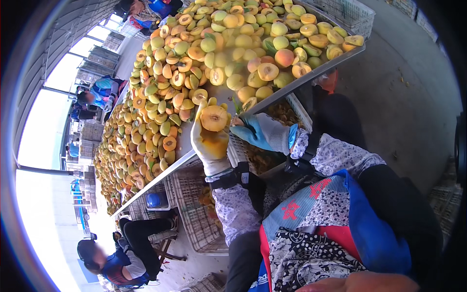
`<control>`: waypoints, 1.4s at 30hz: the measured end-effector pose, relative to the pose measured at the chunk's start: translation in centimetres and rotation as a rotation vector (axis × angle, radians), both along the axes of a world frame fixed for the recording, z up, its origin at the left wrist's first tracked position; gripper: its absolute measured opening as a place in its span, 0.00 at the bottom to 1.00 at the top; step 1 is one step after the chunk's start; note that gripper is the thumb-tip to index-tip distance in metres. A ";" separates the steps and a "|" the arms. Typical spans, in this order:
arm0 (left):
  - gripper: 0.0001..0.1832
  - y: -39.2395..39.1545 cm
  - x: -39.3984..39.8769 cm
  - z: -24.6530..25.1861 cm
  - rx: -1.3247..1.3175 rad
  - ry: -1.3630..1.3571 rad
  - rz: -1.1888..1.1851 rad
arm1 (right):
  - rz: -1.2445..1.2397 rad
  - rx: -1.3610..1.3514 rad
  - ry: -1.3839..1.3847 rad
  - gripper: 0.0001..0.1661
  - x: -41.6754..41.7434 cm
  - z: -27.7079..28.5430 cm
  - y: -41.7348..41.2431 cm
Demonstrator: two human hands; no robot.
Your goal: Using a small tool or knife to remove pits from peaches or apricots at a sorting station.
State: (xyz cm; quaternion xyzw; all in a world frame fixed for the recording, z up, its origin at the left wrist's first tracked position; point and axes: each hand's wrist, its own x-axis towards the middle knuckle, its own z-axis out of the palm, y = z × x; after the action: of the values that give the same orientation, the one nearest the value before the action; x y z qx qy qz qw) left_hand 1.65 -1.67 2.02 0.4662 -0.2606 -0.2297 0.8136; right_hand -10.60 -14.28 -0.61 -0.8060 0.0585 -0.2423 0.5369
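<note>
My left hand, in a pale glove stained yellow-orange, holds a halved peach with its cut face up, at the edge of a metal table. Just right of it is my right hand, in a blue-coated grey knit glove. A small brown piece, perhaps a peach pit, sits at its fingertips. Beyond both hands, halved and whole-looking peaches are heaped on the table, some with green leaves among them.
Below the table edge stand a plastic crate of scraps and a larger slatted crate. A person sits at lower left; others are farther along the table. An empty-looking crate stands at the table's far right.
</note>
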 end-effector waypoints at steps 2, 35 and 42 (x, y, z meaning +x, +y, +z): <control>0.30 -0.3 -0.8 -0.8 0.027 -0.100 0.078 | 0.007 0.034 0.016 0.19 0.5 -0.2 0.6; 0.28 -2.4 -6.0 -0.3 -0.086 0.037 0.264 | 0.143 0.036 0.099 0.26 0.0 -1.0 1.3; 0.25 -1.1 -4.8 0.7 0.241 -0.136 0.100 | 0.140 -0.010 0.108 0.24 -0.4 -2.3 0.7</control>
State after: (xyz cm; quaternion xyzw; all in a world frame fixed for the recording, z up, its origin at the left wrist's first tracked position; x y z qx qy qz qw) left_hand -3.19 -2.76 2.68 0.5873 -0.2623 -0.1863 0.7427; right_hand -10.98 -13.54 -2.88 -0.8226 0.0295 -0.1607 0.5446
